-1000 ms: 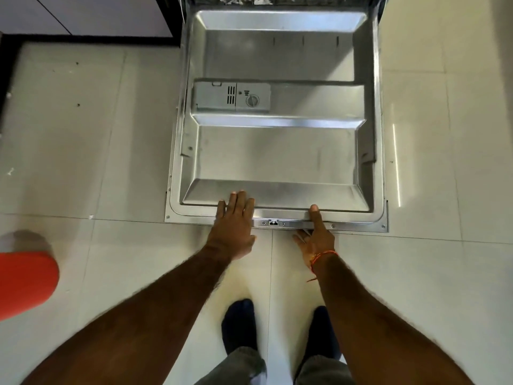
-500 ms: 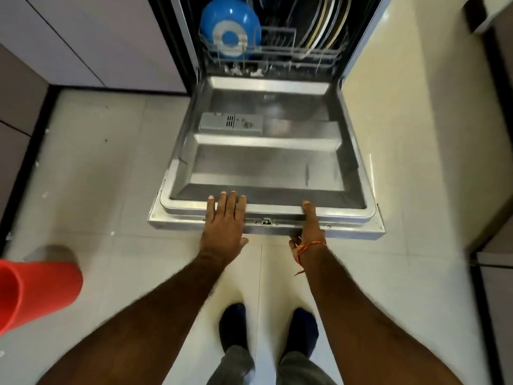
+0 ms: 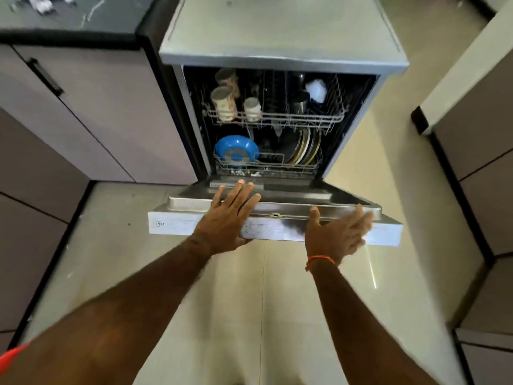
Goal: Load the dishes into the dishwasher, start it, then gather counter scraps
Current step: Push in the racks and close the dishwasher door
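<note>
The dishwasher door [image 3: 211, 226] has swung up from lying nearly flat a moment ago to a half-raised tilt, its white outer face now showing toward the person, and both racks have come into sight behind it. The left hand [image 3: 231, 215] has shifted with it and lies flat over the door's top rim, fingers straight and spread, wide in its grip and clasping nothing. The right hand [image 3: 337, 232] is palm-up at the door's front face, near the right end of the rim, fingers loosely extended and blurred, its grip likewise wide; whether it touches the door I cannot tell. An orange thread band [image 3: 319, 261] circles that wrist.

The dishwasher [image 3: 280, 55] stands open on the floor just beside the right end of the dark worktop [image 3: 69, 26]. In its upper rack [image 3: 277, 116] sit pale cups [image 3: 223, 102] at the left and a dark vessel further right. In the lower rack [image 3: 266, 162] a blue bowl [image 3: 236, 148] rests at the left, and plates [image 3: 305, 147] stand on edge at the right.

White scraps [image 3: 41, 2] lie at the worktop's back left corner. Cabinet fronts [image 3: 105, 112] run below it, and an orange object [image 3: 12, 354], mostly out of frame, shows at the lower left edge of the view.
</note>
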A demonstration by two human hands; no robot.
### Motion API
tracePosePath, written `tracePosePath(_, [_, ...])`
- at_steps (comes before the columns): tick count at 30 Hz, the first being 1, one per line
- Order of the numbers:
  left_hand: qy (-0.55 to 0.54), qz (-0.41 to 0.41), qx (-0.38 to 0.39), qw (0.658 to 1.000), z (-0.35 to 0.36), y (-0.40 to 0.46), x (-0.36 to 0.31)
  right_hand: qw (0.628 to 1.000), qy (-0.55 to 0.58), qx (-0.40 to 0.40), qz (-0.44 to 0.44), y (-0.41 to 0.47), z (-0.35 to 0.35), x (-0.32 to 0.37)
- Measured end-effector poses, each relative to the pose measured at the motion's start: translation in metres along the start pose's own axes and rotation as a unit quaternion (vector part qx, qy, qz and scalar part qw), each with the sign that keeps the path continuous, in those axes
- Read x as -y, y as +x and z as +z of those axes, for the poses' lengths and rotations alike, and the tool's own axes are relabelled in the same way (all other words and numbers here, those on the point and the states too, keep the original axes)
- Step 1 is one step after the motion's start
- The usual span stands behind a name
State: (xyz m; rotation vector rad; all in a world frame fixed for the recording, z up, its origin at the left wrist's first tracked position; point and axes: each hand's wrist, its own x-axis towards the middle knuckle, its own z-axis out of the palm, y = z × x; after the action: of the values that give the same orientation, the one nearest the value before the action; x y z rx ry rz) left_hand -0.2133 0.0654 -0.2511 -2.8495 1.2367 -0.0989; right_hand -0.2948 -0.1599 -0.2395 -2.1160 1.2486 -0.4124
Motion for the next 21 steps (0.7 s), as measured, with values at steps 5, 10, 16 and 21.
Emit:
tracePosePath(5, [-0.001, 0.011, -0.059, 0.998, -0.044, 0.061, 0.043, 0.957, -0.135, -0.001, -0.258, 0.063, 0.012, 0.052])
tracePosePath(10, [-0.023, -0.024, -0.094, 0.995, -0.077, 0.117, 0.077, 0.893, -0.207, -0.028, -0.399, 0.112, 0.016, 0.103])
tracePosePath(16, [-0.016, -0.082, -0.124, 0.989, -0.112, 0.193, 0.126, 0.849, -0.213, -0.056, -0.481, 0.179, 0.03, 0.177])
tracePosePath(21, [0.0, -0.097, -0.092, 0.991, -0.13, 0.253, 0.163, 0.82, -0.241, -0.032, -0.519, 0.232, 0.047, 0.228])
